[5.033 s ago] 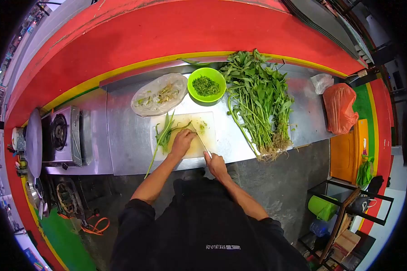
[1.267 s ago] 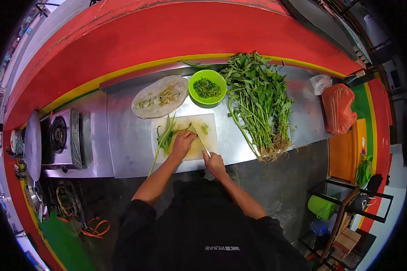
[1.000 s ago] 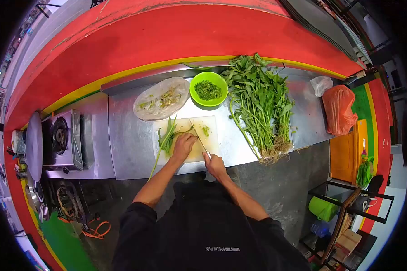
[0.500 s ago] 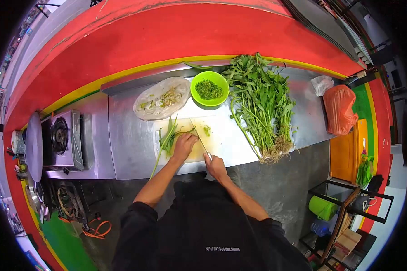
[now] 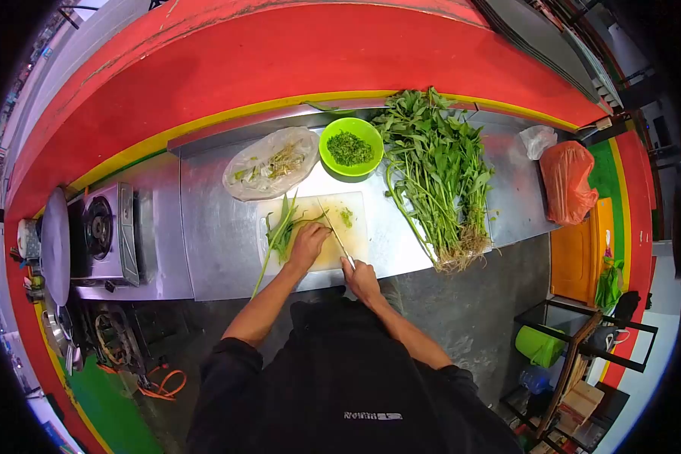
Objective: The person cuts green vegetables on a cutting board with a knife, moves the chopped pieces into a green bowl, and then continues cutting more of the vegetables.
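My right hand point(image 5: 362, 278) is closed round the handle of a kitchen knife point(image 5: 337, 238), whose blade points away from me over a pale cutting board point(image 5: 362, 246). Beside the blade, the fingers of my left hand point(image 5: 308, 245) are closed on leafy green stems point(image 5: 282, 230) lying across the board's left side. One long stalk reaches past the board's near edge. To the right of the blade lies a little pile of chopped greens point(image 5: 346, 217). Beyond the board, a lime green bowl point(image 5: 328, 162) holds more chopped greens.
A clear plastic bag point(image 5: 253, 185) with root trimmings lies behind the board. Uncut greens with roots point(image 5: 443, 174) are heaped to the right. Farther right sits an orange plastic bag point(image 5: 567, 184). A gas stove point(image 5: 107, 234) stands at the left of the steel counter point(image 5: 219, 250).
Both hands, the knife and the greens look almost the same as half a second ago. The view has shifted only very slightly.
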`<state>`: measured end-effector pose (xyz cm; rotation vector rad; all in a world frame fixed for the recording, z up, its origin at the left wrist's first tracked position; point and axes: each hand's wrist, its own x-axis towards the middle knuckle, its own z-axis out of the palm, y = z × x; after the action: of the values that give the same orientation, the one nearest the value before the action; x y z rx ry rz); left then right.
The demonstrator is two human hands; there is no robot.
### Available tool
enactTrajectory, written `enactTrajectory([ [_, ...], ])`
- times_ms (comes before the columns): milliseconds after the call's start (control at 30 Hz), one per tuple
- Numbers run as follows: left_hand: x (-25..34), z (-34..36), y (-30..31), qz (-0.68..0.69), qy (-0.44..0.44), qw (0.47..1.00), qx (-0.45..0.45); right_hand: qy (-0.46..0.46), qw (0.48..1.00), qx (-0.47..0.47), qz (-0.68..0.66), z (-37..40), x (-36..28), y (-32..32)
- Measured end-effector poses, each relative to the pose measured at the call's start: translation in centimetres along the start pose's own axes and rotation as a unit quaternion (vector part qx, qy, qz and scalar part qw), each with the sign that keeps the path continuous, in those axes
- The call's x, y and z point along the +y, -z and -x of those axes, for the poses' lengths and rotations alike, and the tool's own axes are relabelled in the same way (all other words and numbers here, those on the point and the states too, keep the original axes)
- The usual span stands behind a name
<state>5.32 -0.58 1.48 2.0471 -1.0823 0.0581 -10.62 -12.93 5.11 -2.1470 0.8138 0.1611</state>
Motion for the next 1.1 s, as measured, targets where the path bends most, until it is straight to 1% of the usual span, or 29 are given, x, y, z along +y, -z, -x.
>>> enactTrajectory([
  [100, -0.2, 0.1, -0.1, 0.003, -0.001, 1.0, -0.005, -0.027, 0.999, -0.019, -0.011, 0.2, 0.1, 0.1],
  [133, -0.2, 0.0, 0.0, 0.003, -0.001, 1.0, -0.01, -0.012, 1.0, -0.013, -0.007, -0.1, 0.2, -0.1],
  [267, 0.2, 0.0, 0.1, 0.003, 0.003, 1.0, -0.023, -0.012, 1.0, 0.019, 0.01, -0.8, -0.1, -0.8],
  [333, 0.7, 0.2, 0.4, -0.034, 0.007, 0.999, -0.009, -0.013, 1.0, 0.019, 0.001, -0.6, -0.5, -0.7],
  [533, 0.0, 0.6, -0.1, -0.035, -0.009, 0.999, 0.015, -0.006, 1.0, -0.003, -0.022, 0.6, 0.8, -0.7],
  [633, 0.0, 0.6, 0.0, -0.025, 0.001, 1.0, 0.007, -0.01, 1.0, 0.005, 0.006, 0.3, 0.9, -1.1],
  [767, 0.1, 0.6, 0.0, -0.023, 0.0, 1.0, 0.003, 0.011, 1.0, 0.024, 0.008, -0.2, 0.4, -1.2],
  [900, 0.6, 0.9, 0.1, -0.029, 0.008, 0.999, 0.021, -0.011, 1.0, -0.001, -0.011, 0.3, -0.2, -0.2],
  [933, 0.6, 1.0, 0.0, -0.036, 0.023, 0.999, 0.013, 0.004, 1.0, 0.003, -0.026, 0.5, 0.1, -0.2],
  [967, 0.7, 1.0, -0.1, -0.042, 0.037, 0.998, 0.006, 0.003, 1.0, 0.004, -0.026, 0.7, 0.5, 0.0],
  [1033, 0.7, 1.0, 0.1, -0.045, 0.047, 0.998, 0.001, -0.002, 1.0, 0.0, 0.017, 1.0, 0.9, 0.6],
  [1100, 1.0, 0.7, 0.6, -0.049, 0.056, 0.997, -0.004, -0.012, 1.0, 0.002, 0.003, 0.8, 1.1, 1.0],
])
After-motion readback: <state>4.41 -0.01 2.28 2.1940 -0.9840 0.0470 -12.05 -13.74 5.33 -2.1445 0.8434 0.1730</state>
